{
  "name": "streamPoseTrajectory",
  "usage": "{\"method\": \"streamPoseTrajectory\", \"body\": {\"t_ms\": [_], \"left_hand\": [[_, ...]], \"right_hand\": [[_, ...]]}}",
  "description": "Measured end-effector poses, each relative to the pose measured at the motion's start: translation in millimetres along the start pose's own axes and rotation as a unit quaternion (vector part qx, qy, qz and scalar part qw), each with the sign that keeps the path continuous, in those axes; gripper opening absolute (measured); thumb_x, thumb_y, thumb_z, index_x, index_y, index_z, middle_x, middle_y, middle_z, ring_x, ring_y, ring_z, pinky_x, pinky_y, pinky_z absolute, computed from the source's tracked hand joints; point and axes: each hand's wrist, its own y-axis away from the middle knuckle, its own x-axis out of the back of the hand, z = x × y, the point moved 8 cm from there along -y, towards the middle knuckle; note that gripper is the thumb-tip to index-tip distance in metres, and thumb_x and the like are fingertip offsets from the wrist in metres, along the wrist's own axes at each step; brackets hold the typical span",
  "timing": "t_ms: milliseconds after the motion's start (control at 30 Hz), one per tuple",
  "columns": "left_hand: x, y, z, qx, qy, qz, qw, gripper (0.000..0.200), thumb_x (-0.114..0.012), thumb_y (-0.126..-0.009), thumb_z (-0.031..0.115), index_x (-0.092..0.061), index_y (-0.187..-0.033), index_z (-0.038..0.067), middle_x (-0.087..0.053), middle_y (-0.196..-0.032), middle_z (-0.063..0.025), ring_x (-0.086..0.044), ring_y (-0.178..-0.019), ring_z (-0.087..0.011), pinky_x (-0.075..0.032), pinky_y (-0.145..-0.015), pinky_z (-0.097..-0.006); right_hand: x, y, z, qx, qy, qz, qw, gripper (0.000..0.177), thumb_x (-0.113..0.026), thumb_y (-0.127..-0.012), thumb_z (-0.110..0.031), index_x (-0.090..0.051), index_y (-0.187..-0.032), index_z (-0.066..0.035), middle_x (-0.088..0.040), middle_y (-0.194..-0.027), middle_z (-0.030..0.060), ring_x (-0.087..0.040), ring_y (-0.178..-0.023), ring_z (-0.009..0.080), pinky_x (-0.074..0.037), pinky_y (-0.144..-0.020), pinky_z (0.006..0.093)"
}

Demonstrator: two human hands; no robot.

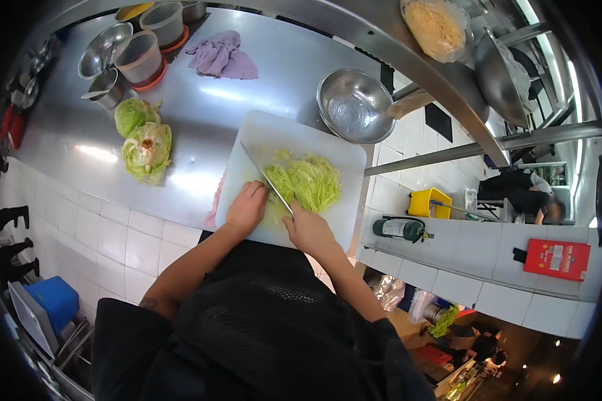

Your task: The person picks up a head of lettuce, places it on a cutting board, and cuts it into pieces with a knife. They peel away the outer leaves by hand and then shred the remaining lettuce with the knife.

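Observation:
A white cutting board (247, 127) lies at the front edge of the steel table, with a heap of shredded green lettuce (308, 184) on it. My right hand (311, 234) grips the handle of a kitchen knife (266, 175). Its blade slants away to the upper left along the heap's left side. Left of the blade, my left hand (247, 206) rests on the board with curled fingers close to the steel and pale lettuce bits around them. Whatever is under those fingers is hidden. Two lettuce heads (147, 152) (135, 116) stand on the table to the left.
A steel bowl (356, 105) sits beyond the board's right corner, beneath a metal shelf frame (441, 73). Plastic tubs (138, 60), metal pans (105, 88) and a purple cloth (224, 55) occupy the back. A green extinguisher (398, 228) and yellow bucket (429, 202) are at right; people work farther off.

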Motion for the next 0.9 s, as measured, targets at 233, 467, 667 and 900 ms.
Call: {"method": "streamPoseTrajectory", "body": {"t_ms": [233,467,667,900], "left_hand": [[-1,4,1,-0.001,-0.004,0.000,1.000,0.013,-0.065,-0.091,0.001,-0.065,-0.105,-0.001,-0.062,-0.106,-0.0158,-0.060,-0.101,-0.0365,-0.052,-0.090,-0.0446],[3,2,-2,0.007,0.012,0.005,1.000,0.013,-0.066,-0.090,0.000,-0.065,-0.103,-0.001,-0.063,-0.108,-0.0164,-0.060,-0.102,-0.0376,-0.053,-0.089,-0.0458],[1,-1,-3,0.000,0.006,-0.003,1.000,0.012,-0.066,-0.090,-0.001,-0.065,-0.101,-0.002,-0.063,-0.107,-0.0166,-0.060,-0.100,-0.0383,-0.053,-0.089,-0.0464],[3,-2,1,0.014,-0.006,0.004,1.000,0.008,-0.068,-0.088,-0.002,-0.068,-0.096,-0.001,-0.065,-0.102,-0.0161,-0.062,-0.098,-0.0376,-0.053,-0.086,-0.0453]], "right_hand": [[-39,16,21,-0.025,-0.037,-0.011,0.999,0.029,-0.061,-0.101,-0.025,-0.057,-0.114,0.001,-0.069,-0.087,0.0316,-0.069,-0.086,0.0521,-0.054,-0.078,0.0596],[12,33,-2,-0.036,-0.028,-0.060,0.997,0.031,-0.062,-0.100,-0.025,-0.060,-0.115,0.003,-0.070,-0.090,0.0326,-0.068,-0.090,0.0526,-0.054,-0.083,0.0587],[-55,-20,31,-0.024,-0.127,0.014,0.991,0.029,-0.064,-0.099,-0.022,-0.063,-0.111,0.004,-0.070,-0.092,0.0318,-0.068,-0.089,0.0521,-0.053,-0.081,0.0573],[-28,23,51,-0.048,-0.057,0.022,0.997,0.030,-0.066,-0.099,-0.029,-0.064,-0.110,-0.001,-0.072,-0.090,0.0278,-0.069,-0.090,0.0495,-0.054,-0.081,0.0571]]}}
